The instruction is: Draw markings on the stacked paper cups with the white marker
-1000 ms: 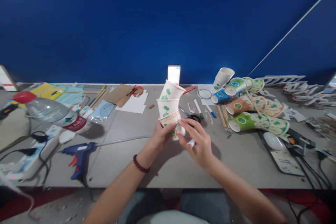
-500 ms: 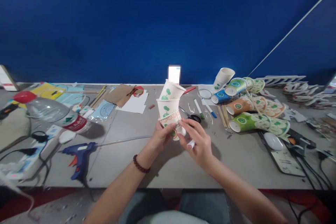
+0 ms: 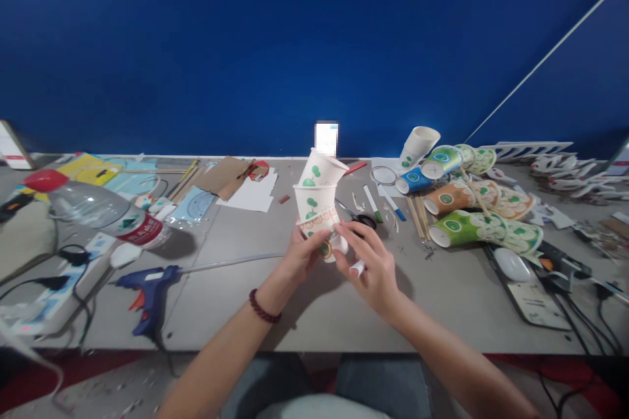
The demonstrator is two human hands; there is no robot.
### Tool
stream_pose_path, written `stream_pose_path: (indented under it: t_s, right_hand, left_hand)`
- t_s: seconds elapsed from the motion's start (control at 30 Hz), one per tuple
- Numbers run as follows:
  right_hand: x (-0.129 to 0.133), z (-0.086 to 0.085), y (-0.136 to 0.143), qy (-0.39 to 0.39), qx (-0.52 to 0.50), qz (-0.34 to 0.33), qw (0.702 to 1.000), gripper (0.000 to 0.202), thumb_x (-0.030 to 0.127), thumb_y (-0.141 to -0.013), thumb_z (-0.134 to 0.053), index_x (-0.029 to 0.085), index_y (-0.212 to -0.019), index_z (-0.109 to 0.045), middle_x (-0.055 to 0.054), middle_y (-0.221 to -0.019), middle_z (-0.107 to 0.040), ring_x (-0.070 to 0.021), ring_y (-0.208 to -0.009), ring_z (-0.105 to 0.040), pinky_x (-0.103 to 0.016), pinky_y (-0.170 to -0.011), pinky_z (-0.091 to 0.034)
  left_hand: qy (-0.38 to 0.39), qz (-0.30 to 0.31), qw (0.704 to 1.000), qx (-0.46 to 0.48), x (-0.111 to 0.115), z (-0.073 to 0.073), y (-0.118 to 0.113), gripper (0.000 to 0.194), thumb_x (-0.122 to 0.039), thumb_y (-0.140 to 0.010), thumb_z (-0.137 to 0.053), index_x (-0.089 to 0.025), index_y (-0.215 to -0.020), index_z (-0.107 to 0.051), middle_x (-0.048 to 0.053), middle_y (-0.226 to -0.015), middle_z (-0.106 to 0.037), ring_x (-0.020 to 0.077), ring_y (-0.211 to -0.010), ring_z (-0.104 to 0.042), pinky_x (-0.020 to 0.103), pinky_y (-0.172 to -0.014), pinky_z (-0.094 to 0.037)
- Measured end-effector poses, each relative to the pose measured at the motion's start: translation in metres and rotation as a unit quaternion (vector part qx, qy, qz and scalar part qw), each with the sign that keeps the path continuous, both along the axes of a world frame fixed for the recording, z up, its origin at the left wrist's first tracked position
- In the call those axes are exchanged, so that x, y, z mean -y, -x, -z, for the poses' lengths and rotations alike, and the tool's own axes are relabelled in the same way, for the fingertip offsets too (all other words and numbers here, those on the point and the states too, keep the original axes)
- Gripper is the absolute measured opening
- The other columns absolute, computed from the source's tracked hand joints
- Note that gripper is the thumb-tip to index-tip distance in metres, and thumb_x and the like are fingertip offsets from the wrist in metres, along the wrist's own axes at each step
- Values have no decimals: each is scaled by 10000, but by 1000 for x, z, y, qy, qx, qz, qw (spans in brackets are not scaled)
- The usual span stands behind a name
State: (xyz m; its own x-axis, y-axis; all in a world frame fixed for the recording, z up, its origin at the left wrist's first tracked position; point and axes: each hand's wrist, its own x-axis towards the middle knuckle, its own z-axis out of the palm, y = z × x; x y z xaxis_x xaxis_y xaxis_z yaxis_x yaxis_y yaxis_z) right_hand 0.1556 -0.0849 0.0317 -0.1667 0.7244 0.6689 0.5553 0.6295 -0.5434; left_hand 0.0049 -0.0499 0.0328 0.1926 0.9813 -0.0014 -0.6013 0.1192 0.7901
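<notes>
My left hand (image 3: pixel 307 252), closed, grips a tilted column of white paper cups (image 3: pixel 315 200) above the table. The cups carry green leaf prints, and a band of orange-red curls runs round the lower one. The upper cup leans to the right. My right hand (image 3: pixel 368 258) is closed round a white marker (image 3: pixel 358 268) with a reddish end. Its fingertips rest against the lower cup's side; fingers hide the marker's tip. Behind the right hand lie black-handled scissors (image 3: pixel 366 220).
A blue glue gun (image 3: pixel 150 288), a power strip (image 3: pixel 73 288) and a lying bottle (image 3: pixel 105 209) are at left. Rightward lie green and blue markers (image 3: pixel 393 203), a stack of cups (image 3: pixel 417 144) and several coloured cup assemblies (image 3: pixel 472 232). Paper scraps (image 3: pixel 250 195) lie farther back.
Almost nothing differs. The marker's end and the right fingers have shifted very slightly, while the cups and my left hand stay in place.
</notes>
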Motion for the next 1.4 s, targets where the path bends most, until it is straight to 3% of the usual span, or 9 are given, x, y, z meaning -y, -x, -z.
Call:
stream_pose_path:
  t_s: [0.23,0.47,0.8,1.23,1.4]
  right_hand:
    - [1,-4,1,-14,-24,-3,1000,257,163,-908,-618,219,-1151,-682,-124,-1152,-712,-201,-961,-732,-204,-544,-567]
    - [-1,1,-1,-3,-4,5,1000,348,194,-926,-613,248,-1268,-649,-120,-1187,-683,-166,-860,-737,-205,-536,-571]
    - [-2,-2,0,-22,4,15,1000,338,187,-915,-615,243,-1244,-669,-118,-1168,-706,-205,-1005,-728,-219,-615,-603]
    - [-2,2,-3,-1,9,-5,1000,350,197,-933,-595,234,-1277,-650,-130,-1213,-686,-122,-722,-717,-192,-498,-554]
    - [-1,0,-3,-11,0,-1,1000,294,209,-924,-619,232,-1213,-671,-121,-1178,-714,-175,-884,-742,-199,-526,-570]
  left_hand:
    - [5,-11,1000,-6,-1,0,-1,383,-300,-673,-841,-162,-993,-681,63,-950,-729,189,-861,-687,303,-787,-537]
    - [2,-6,1000,-5,-2,3,-1,378,-289,-687,-829,-157,-1008,-680,72,-987,-724,198,-897,-682,316,-816,-525]
    - [4,-18,1000,-4,-2,4,-1,384,-282,-686,-831,-160,-1015,-675,70,-973,-729,196,-881,-688,322,-821,-527]
    - [3,-9,1000,-7,-2,4,-1,400,-289,-692,-826,-170,-1039,-665,66,-985,-725,203,-888,-689,325,-803,-535]
    - [4,-13,1000,-4,-2,3,-1,386,-284,-680,-833,-166,-1009,-669,63,-973,-722,184,-873,-685,300,-789,-533]
